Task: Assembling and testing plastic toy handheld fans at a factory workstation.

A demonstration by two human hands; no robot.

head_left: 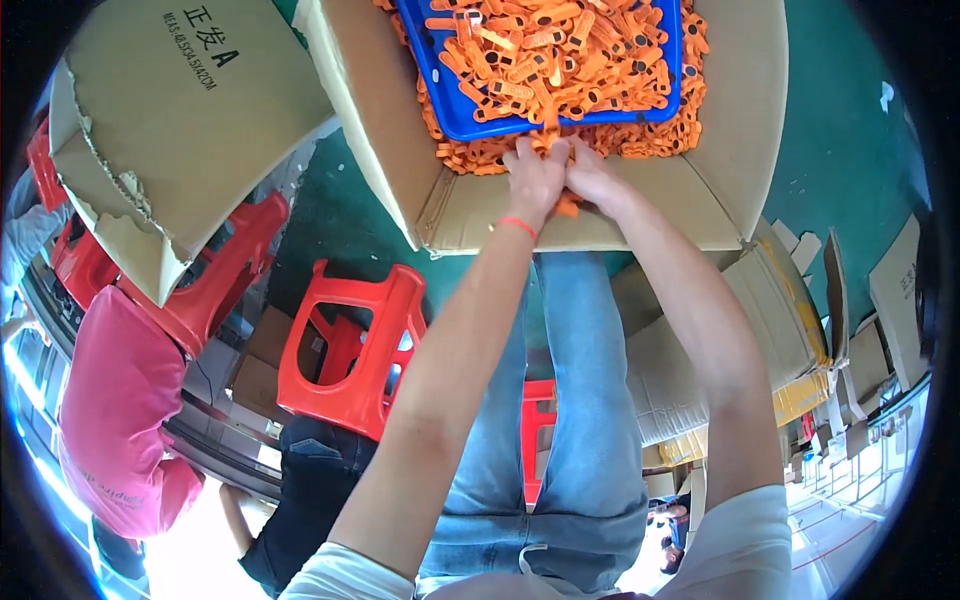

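Observation:
Close together, my left hand (538, 182) and my right hand (592, 178) meet over the near wall of an open cardboard box (480, 212). The fingers of both are closed around small orange plastic pieces (551, 118), one of which pokes up above the fingertips. Another bit of orange shows below the hands, by the right palm. In the box lies a blue tray (487, 129), heaped with orange pieces (560, 60) that have black patches. More loose orange pieces (630, 143) surround and lie under the tray.
A large cardboard box (190, 110) stands at the left. Red plastic stools (345, 395) are near my left arm and between my legs. A person in a pink shirt (125, 410) is at the far left. Taped cartons (720, 350) lie to the right on the green floor.

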